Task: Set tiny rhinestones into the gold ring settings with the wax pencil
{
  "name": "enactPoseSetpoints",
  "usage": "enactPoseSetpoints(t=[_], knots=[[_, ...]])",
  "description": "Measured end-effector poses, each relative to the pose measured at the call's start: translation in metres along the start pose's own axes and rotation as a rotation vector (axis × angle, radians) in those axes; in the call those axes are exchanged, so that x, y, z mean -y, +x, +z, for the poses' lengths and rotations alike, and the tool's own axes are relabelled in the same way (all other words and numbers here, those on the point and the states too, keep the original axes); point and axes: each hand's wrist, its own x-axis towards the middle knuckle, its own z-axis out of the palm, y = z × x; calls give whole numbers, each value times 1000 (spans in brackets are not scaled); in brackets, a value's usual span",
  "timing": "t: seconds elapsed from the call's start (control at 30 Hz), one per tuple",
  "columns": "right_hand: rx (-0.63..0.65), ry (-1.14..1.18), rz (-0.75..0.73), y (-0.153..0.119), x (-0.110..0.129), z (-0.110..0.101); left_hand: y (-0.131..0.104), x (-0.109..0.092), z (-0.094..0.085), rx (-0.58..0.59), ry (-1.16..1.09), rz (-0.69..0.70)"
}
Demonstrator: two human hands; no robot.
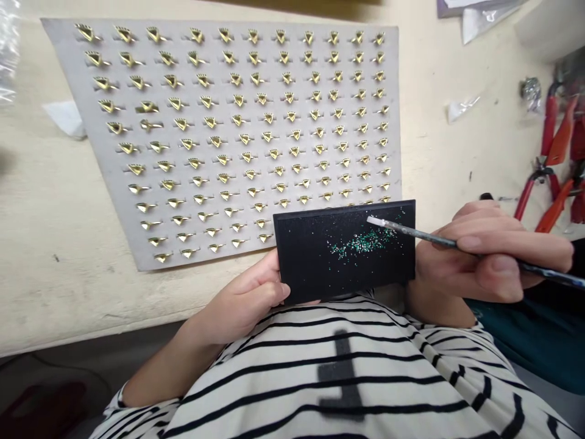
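My left hand (256, 296) grips the lower left corner of a flat black tray (306, 262), thumb on top and the other fingers mostly hidden beneath. Tiny green and clear stones (365, 242) lie scattered over the tray's middle and right. Between thumb and fingers of my right hand (489, 253) is a thin stick (425, 235) with a whitish tip, which points at the tray's upper right part. Whether that tip touches the surface I cannot tell. Behind the tray, a grey foam board (86, 152) bears rows of gold rings (244, 139) with triangular heads.
Red-handled pliers (543, 164) and orange-handled ones (562, 140) lie at the right edge. A small plastic bag (462, 108) rests on the table (439, 152) right of the board. White paper (66, 117) pokes out at the board's left. The table's front edge runs close to my body.
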Motion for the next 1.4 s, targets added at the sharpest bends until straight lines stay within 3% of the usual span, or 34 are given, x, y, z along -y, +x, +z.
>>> enactPoseSetpoints(t=[0.07,0.13,0.27,1.1,1.4], knots=[[-146,-52,-67,0,-4,4,1,-1,0,6,57,9],[-218,-141,-15,1,-4,9,1,-1,0,20,55,-2],[-106,-301,219,0,2,16,1,-1,3,34,-61,-46],[30,-357,320,-6,10,12,0,0,3,10,-77,-77],[24,-351,316,-7,9,11,1,-3,1,10,46,-39]])
